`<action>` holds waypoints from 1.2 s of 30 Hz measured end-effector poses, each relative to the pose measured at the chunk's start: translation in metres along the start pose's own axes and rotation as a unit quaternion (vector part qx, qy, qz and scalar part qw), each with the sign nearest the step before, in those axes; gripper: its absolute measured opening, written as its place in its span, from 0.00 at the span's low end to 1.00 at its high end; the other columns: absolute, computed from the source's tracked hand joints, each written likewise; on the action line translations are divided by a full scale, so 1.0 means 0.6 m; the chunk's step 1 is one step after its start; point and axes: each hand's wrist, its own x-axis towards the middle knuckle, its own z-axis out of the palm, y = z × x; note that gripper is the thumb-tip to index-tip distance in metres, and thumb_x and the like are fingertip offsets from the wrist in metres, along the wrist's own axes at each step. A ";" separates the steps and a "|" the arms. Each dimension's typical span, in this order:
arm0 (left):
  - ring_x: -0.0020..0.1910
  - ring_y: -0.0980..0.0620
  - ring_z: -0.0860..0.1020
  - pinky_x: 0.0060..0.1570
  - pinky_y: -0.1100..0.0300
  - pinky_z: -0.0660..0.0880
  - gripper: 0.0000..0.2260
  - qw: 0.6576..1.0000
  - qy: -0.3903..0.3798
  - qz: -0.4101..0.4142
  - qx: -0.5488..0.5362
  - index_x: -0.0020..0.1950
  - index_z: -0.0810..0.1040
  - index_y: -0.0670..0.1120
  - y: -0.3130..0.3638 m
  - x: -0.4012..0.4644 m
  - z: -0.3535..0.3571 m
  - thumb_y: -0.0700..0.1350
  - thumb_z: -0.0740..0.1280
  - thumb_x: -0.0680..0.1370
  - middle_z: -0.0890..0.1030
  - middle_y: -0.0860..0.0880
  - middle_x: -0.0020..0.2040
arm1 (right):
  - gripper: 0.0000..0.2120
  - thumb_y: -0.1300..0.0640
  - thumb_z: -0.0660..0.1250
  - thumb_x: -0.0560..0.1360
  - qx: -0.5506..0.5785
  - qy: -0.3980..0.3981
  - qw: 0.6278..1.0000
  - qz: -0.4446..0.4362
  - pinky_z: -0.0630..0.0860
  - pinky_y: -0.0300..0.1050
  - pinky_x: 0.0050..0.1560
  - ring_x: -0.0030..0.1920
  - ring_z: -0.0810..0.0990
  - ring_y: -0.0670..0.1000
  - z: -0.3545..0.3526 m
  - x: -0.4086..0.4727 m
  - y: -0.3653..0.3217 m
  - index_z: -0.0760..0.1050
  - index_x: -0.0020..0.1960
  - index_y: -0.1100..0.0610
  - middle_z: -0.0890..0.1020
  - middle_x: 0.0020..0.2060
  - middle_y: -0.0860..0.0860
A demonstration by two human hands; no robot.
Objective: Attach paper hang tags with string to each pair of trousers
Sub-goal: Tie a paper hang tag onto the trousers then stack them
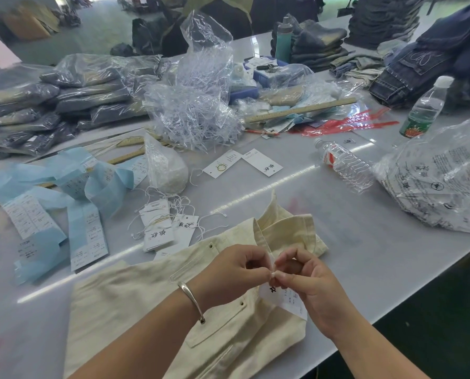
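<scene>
Cream trousers [157,302] lie flat on the grey table [365,242] in front of me. My left hand [228,272] and my right hand [310,285] meet above the waistband, fingertips together, both pinching the thin white string [272,272] of a white paper hang tag [290,299]. The tag hangs under my right hand and is partly hidden by it. A silver bangle sits on my left wrist. A stack of spare hang tags with strings [160,228] lies just beyond the trousers on the left.
Two loose tags [242,162] lie mid-table beside a bag of white string [166,168]. Blue label strips [64,203] spread at left, bagged jeans [64,97] behind. A lying bottle [346,162], an upright bottle [425,108] and printed plastic bags [442,181] sit right.
</scene>
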 end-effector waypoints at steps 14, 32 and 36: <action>0.33 0.57 0.68 0.37 0.64 0.65 0.03 0.999 -0.034 -0.009 0.030 0.34 0.76 0.48 -0.006 0.014 0.006 0.43 0.65 0.68 0.73 0.50 0.33 | 0.10 0.71 0.69 0.68 0.115 -0.046 0.986 0.108 0.78 0.42 0.44 0.35 0.79 0.52 -0.016 0.004 0.000 0.75 0.46 0.61 0.79 0.34 0.56; 0.33 0.62 0.73 0.37 0.71 0.69 0.04 0.997 -0.041 -0.029 -0.065 0.42 0.78 0.40 -0.040 0.011 0.001 0.36 0.70 0.76 0.78 0.53 0.34 | 0.07 0.75 0.67 0.72 -0.131 0.019 0.990 -0.039 0.79 0.42 0.43 0.37 0.81 0.53 0.001 -0.006 -0.018 0.74 0.46 0.67 0.81 0.33 0.56; 0.32 0.62 0.74 0.35 0.71 0.68 0.04 0.990 -0.011 -0.053 -0.133 0.42 0.77 0.41 -0.055 0.006 0.012 0.36 0.70 0.76 0.78 0.56 0.33 | 0.08 0.75 0.67 0.72 -0.129 0.017 0.991 -0.038 0.79 0.43 0.44 0.37 0.80 0.53 0.003 0.003 -0.011 0.75 0.46 0.65 0.81 0.34 0.57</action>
